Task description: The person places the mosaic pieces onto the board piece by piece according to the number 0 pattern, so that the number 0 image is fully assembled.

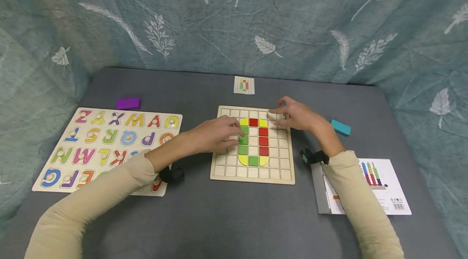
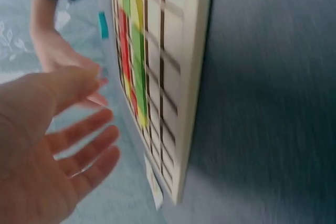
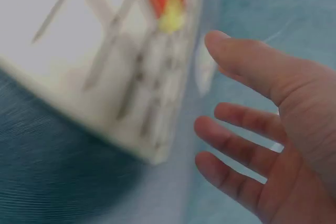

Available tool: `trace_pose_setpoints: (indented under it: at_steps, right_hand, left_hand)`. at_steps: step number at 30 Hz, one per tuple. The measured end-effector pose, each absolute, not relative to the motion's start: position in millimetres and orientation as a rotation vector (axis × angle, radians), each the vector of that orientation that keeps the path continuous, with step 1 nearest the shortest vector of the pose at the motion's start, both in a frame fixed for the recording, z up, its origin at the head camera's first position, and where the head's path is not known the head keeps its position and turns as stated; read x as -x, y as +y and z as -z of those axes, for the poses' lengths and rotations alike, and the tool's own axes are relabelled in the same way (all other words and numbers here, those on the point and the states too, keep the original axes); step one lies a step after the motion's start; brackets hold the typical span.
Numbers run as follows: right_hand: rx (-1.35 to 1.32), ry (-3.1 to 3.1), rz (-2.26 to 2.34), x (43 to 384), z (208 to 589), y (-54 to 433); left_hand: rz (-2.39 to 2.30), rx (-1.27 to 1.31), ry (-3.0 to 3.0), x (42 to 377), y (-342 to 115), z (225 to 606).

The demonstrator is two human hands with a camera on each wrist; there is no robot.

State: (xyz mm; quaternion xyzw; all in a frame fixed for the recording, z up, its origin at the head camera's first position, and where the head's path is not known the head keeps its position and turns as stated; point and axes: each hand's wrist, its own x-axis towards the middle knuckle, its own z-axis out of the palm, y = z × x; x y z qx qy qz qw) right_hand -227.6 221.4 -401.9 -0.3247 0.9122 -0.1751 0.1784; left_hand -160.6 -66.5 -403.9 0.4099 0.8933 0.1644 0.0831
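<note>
A wooden grid board (image 1: 224, 171) lies mid-table, with red squares (image 1: 263, 141), green squares (image 1: 253, 161) and yellow rounded corner pieces (image 1: 243, 160) set in a ring on it. Over the board's left part, my left hand (image 1: 219, 133) reaches in with loosely bent fingers near the green column; in the left wrist view its fingers are spread and grip nothing. My right hand (image 1: 297, 115) hovers at the board's upper right corner. Its thumb and fingers stand apart in the right wrist view, and nothing is between them.
Behind the board lies a small pattern card (image 1: 244, 85). On the left are an alphabet peg puzzle (image 1: 122, 125) and a purple block (image 1: 128, 103). To the right are a teal block (image 1: 341, 127) and a white box (image 1: 393, 186), partly under the right forearm. A patterned curtain (image 1: 226, 27) hangs behind.
</note>
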Motion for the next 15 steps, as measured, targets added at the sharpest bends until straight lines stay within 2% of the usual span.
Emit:
trace_pose_setpoints:
  at_steps: [6, 15]
  right_hand:
    - [1.07, 2.569, 0.437, 213, 384, 207]
    - [1.194, 2.652, 0.491, 202, 391, 197]
  left_hand:
    - [-0.399, -1.331, 2.693, 173, -84, 400]
    - [-0.43, -1.269, 2.827, 177, -87, 402]
